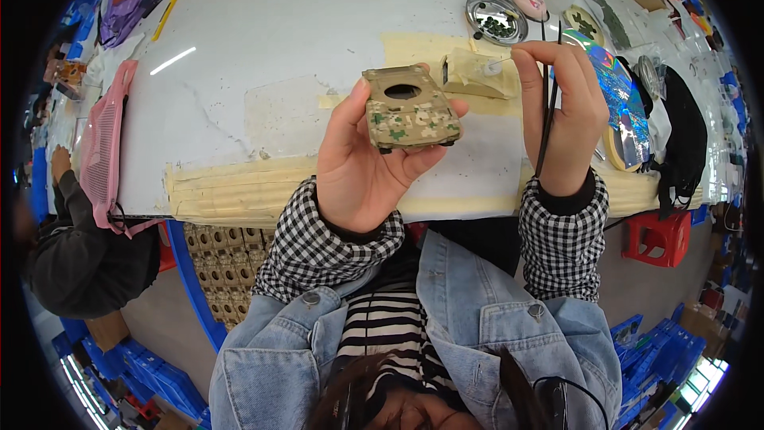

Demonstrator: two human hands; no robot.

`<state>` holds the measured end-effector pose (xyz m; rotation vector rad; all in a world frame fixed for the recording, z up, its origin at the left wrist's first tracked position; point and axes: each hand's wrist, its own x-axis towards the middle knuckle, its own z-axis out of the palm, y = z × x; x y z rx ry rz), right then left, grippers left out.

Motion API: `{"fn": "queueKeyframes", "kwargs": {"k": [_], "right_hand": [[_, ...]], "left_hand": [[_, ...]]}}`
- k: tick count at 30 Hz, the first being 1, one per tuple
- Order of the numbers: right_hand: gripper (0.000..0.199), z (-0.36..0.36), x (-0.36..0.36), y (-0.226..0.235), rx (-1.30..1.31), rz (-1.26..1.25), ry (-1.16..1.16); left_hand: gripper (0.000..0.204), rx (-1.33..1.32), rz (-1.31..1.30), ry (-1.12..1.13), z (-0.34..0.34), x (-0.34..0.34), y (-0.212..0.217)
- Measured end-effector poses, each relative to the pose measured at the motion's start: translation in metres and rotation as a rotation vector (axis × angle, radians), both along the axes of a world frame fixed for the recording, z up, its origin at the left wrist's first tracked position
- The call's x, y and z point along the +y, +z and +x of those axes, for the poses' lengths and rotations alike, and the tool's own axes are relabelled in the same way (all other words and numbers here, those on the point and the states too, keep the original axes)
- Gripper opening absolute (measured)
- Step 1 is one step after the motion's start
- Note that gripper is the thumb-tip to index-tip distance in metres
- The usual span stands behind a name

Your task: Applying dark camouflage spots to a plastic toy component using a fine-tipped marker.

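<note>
My left hand (356, 167) grips a small camouflage toy vehicle hull (410, 115), tilted up so the round hole in its top shows. Its patches are tan, green and brown. My right hand (563, 107) has a pair of black tweezers (547, 87) tucked between its fingers, points away from me. The thumb and forefinger of that hand pinch together beside a tape-covered block (476, 78). A small whitish piece (493, 68) sits on the block, and a thin line seems to run from it to the fingertips; I cannot make out what it is.
Beyond the block stands a round metal dish (496, 17) of small dark green parts, with a pink oval item (529, 2) beside it. Shiny holographic film (609, 80) lies right. A pink mesh bag (107, 139) hangs over the left table edge, near another person's sleeve (87, 223). Below, a blue crate (191, 283) holds similar hulls.
</note>
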<state>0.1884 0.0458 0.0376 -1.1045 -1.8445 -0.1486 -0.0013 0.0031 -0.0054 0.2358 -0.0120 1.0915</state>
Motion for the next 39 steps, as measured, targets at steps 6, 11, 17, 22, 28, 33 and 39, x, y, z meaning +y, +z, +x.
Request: {"fn": "queueKeyframes", "kwargs": {"k": [6,11,17,22,28,33,39], "right_hand": [[0.011,0.003,0.000,-0.006,-0.052,-0.064,0.010],[0.017,0.010,-0.005,0.000,0.000,-0.126,0.065],[0.035,0.030,-0.038,0.010,0.368,-0.441,0.266],[0.021,0.054,-0.052,-0.005,0.256,-0.709,0.456],[0.020,0.064,-0.047,-0.024,0.185,-0.736,0.511],[0.019,0.061,-0.052,-0.025,0.008,-0.588,0.560],[0.019,0.060,-0.053,-0.028,0.001,-0.572,0.552]], "left_hand": [[0.062,-0.054,0.015,-0.014,-0.002,0.001,-0.002],[0.063,-0.051,0.025,-0.009,-0.002,0.002,-0.003],[0.065,-0.060,0.035,-0.006,-0.002,0.002,-0.004],[0.067,-0.067,0.025,-0.014,-0.002,0.001,-0.002],[0.069,-0.096,0.044,-0.044,-0.003,0.004,-0.006],[0.071,-0.121,0.043,-0.069,-0.003,0.005,-0.007],[0.072,-0.127,0.038,-0.077,-0.003,0.006,-0.007]]}}
